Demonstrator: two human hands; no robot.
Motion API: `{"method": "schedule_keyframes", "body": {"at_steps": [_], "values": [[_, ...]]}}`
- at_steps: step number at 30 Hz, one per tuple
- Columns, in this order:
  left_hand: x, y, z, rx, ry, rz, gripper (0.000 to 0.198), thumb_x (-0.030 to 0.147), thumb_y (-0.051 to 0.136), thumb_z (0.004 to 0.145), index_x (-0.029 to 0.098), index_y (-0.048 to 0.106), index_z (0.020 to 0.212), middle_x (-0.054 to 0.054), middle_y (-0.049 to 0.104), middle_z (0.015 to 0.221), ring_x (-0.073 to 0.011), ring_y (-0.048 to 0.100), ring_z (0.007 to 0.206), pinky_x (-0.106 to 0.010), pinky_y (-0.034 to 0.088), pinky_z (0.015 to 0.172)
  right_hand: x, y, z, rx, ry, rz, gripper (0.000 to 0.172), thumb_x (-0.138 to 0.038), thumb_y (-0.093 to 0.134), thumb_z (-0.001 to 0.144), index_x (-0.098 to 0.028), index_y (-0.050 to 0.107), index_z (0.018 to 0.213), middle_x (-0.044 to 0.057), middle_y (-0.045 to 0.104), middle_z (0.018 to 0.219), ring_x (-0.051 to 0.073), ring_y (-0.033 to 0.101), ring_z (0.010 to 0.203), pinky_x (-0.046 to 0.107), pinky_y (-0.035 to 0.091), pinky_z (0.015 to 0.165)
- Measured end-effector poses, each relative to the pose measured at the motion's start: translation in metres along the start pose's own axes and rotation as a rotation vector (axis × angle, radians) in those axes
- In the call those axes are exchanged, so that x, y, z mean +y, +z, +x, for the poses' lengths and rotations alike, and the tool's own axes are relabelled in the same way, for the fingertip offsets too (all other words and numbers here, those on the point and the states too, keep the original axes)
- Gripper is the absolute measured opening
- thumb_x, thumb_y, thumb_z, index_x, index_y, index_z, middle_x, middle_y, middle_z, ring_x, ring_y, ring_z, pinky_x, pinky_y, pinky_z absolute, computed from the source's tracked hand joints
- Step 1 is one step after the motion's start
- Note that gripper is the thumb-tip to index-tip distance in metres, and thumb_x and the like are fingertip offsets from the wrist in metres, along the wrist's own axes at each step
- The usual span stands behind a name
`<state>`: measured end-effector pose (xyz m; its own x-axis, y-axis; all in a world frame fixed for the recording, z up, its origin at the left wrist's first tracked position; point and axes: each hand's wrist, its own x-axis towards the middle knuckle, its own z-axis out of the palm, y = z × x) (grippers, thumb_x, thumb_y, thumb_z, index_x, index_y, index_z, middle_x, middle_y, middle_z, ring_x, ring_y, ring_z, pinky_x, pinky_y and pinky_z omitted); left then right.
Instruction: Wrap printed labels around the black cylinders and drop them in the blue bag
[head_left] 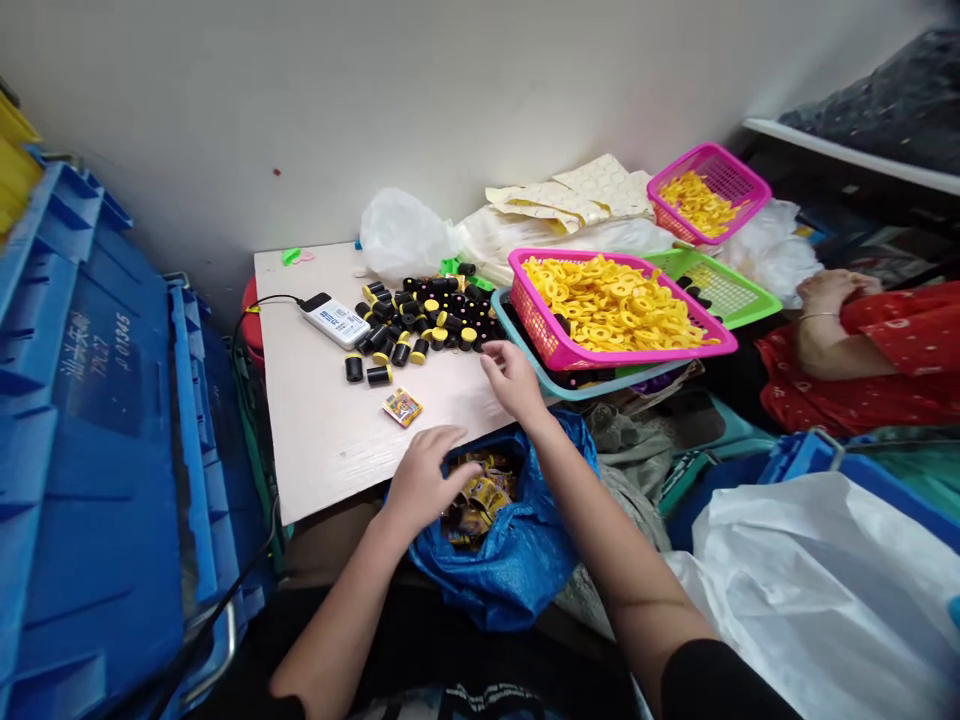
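Note:
My left hand [427,475] hovers at the table's front edge, beside the mouth of a blue woven bag [517,570]. Its thumb and fingers are apart, with nothing between them. Inside the bag lie many small printed yellow-and-purple packets [484,495]. My right hand [514,380] is over the table's right part, near a pile of black cylinders with yellow caps [420,320]; its fingers are loosely bent and apart, and I see nothing in them. A single small printed packet [403,406] lies on the white table [322,440] in front of the pile.
A pink basket of yellow ring-shaped pieces [615,305] sits on a light-blue tray [592,388] at right. Behind are a green basket [720,285] and another pink basket [705,195]. A white corded device [335,320] lies left. Blue crates [90,400] flank the table; another person's arm [825,330] rests at right.

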<state>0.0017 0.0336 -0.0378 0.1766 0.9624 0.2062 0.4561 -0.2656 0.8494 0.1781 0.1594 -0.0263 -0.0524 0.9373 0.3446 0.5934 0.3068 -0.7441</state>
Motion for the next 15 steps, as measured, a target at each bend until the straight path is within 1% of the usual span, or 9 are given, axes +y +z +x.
{"method": "schedule_keyframes", "body": {"at_steps": [2,3,4,5,7,9,11,13,15], "values": [[-0.019,-0.007,0.010,0.238,-0.029,0.170,0.024,0.031,0.057,0.085,0.020,0.066,0.105,-0.010,0.064,0.112,-0.0246,0.055,0.109,-0.042,0.040,0.100,0.008,0.017,0.025,0.024,-0.030,-0.232,0.030,-0.026,0.052,0.082,-0.014,0.060,0.109,0.016,0.059,0.109,0.028,0.050,0.104,0.044,0.039,0.091],[-0.029,-0.012,0.016,0.347,-0.071,0.256,0.023,0.031,0.056,0.086,0.019,0.067,0.102,-0.011,0.063,0.110,-0.0257,0.054,0.108,-0.042,0.039,0.099,0.012,0.026,0.035,0.027,-0.012,-0.331,0.035,-0.025,0.054,0.082,-0.012,0.058,0.114,0.019,0.056,0.114,0.031,0.047,0.108,0.047,0.037,0.092],[-0.038,-0.016,0.022,0.425,-0.126,0.335,0.025,0.032,0.057,0.085,0.018,0.066,0.103,-0.013,0.062,0.109,-0.0276,0.053,0.108,-0.043,0.039,0.099,0.015,0.034,0.041,0.025,0.011,-0.416,0.039,-0.026,0.056,0.081,-0.011,0.057,0.118,0.020,0.053,0.118,0.033,0.044,0.110,0.048,0.036,0.092],[-0.047,-0.021,0.027,0.457,-0.182,0.396,0.029,0.034,0.059,0.083,0.017,0.066,0.106,-0.014,0.061,0.109,-0.0294,0.052,0.108,-0.044,0.039,0.098,0.018,0.041,0.045,0.018,0.028,-0.485,0.041,-0.027,0.057,0.081,-0.011,0.056,0.119,0.021,0.050,0.121,0.034,0.041,0.111,0.049,0.036,0.091],[-0.061,-0.029,0.035,0.431,-0.261,0.448,0.036,0.039,0.063,0.080,0.017,0.064,0.109,-0.015,0.061,0.105,-0.0313,0.052,0.105,-0.045,0.039,0.096,0.022,0.051,0.048,0.000,0.019,-0.573,0.039,-0.028,0.058,0.082,-0.011,0.057,0.117,0.020,0.049,0.123,0.035,0.038,0.111,0.048,0.035,0.090],[-0.070,-0.037,0.041,0.425,-0.278,0.438,0.034,0.040,0.064,0.078,0.018,0.066,0.104,-0.013,0.061,0.102,-0.0302,0.053,0.102,-0.043,0.040,0.094,0.025,0.056,0.045,-0.006,-0.016,-0.611,0.033,-0.026,0.057,0.082,-0.013,0.058,0.113,0.019,0.049,0.124,0.033,0.038,0.110,0.045,0.033,0.088],[-0.074,-0.045,0.047,0.506,-0.263,0.436,0.025,0.036,0.062,0.080,0.019,0.066,0.098,-0.011,0.060,0.099,-0.0284,0.053,0.101,-0.042,0.040,0.094,0.025,0.055,0.040,-0.029,-0.053,-0.611,0.029,-0.023,0.055,0.083,-0.014,0.058,0.110,0.018,0.051,0.123,0.032,0.038,0.108,0.044,0.033,0.087],[-0.074,-0.054,0.054,0.562,-0.249,0.468,0.016,0.026,0.058,0.083,0.019,0.066,0.095,-0.011,0.058,0.099,-0.0278,0.052,0.102,-0.041,0.040,0.094,0.021,0.053,0.032,-0.051,-0.076,-0.566,0.027,-0.022,0.054,0.084,-0.015,0.057,0.110,0.016,0.056,0.117,0.032,0.040,0.107,0.044,0.032,0.087],[-0.071,-0.063,0.061,0.515,-0.234,0.488,0.016,0.019,0.054,0.083,0.019,0.067,0.093,-0.011,0.058,0.098,-0.0270,0.052,0.102,-0.040,0.040,0.093,0.015,0.050,0.019,-0.022,-0.065,-0.475,0.028,-0.025,0.055,0.084,-0.017,0.057,0.110,0.014,0.061,0.111,0.031,0.042,0.106,0.043,0.032,0.087]]}}
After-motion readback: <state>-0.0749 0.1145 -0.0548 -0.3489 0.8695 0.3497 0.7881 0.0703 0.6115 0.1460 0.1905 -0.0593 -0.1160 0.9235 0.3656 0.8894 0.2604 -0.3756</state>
